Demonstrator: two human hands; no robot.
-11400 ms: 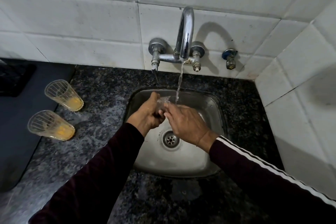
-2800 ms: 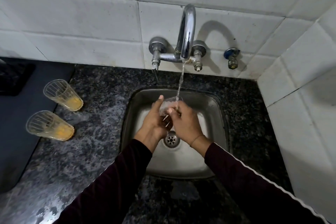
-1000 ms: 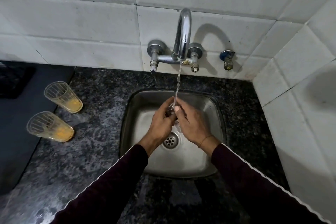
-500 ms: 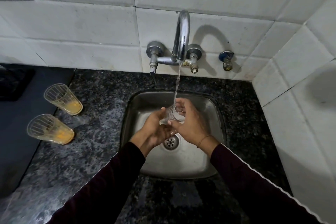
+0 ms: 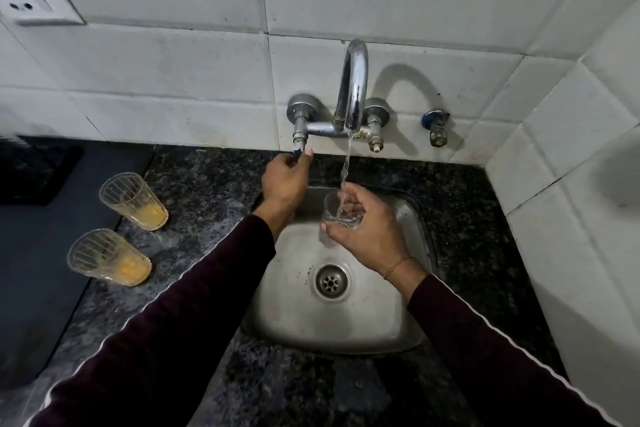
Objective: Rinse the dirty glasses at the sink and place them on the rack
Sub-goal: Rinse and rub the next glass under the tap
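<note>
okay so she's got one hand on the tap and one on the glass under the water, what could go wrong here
1. The right hand alone holds the wet glass over the steel sink; it could slip and break.
2. The left hand is turning the tap handle; a sudden stronger stream could splash out.
3. Two juice-stained glasses stand near the left sleeve and could be knocked over.
</note>
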